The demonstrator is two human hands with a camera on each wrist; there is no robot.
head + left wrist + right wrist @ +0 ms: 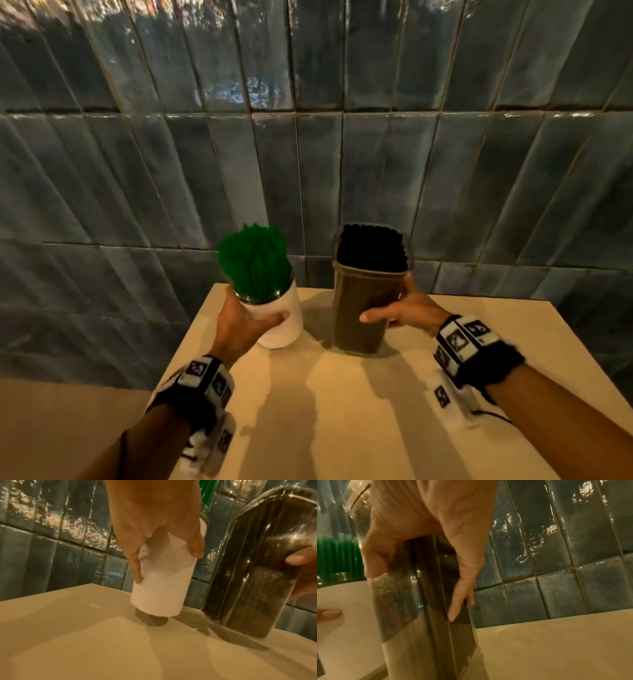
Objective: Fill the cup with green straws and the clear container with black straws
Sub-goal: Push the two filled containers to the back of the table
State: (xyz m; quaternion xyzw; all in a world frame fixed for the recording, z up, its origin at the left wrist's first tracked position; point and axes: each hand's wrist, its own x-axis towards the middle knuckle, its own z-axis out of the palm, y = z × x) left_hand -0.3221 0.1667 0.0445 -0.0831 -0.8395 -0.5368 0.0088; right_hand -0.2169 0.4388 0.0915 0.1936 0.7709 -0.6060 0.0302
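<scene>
A white cup (286, 327) packed with green straws (255, 262) stands near the table's far edge, tilted a little to the left. My left hand (245, 323) grips the cup (161, 588) from the left, thumb across its front. To its right stands the clear container (359, 318) full of black straws (371, 246). My right hand (402, 311) grips the container (428, 608) from the right, thumb on the front wall and fingers behind. In the left wrist view the cup's base sits slightly off the table on one side.
The beige table (359, 411) ends just behind both vessels at a wall of glossy blue-grey tiles (308, 154). A lower beige surface (68, 428) lies to the left of the table. The near half of the tabletop shows only shadows.
</scene>
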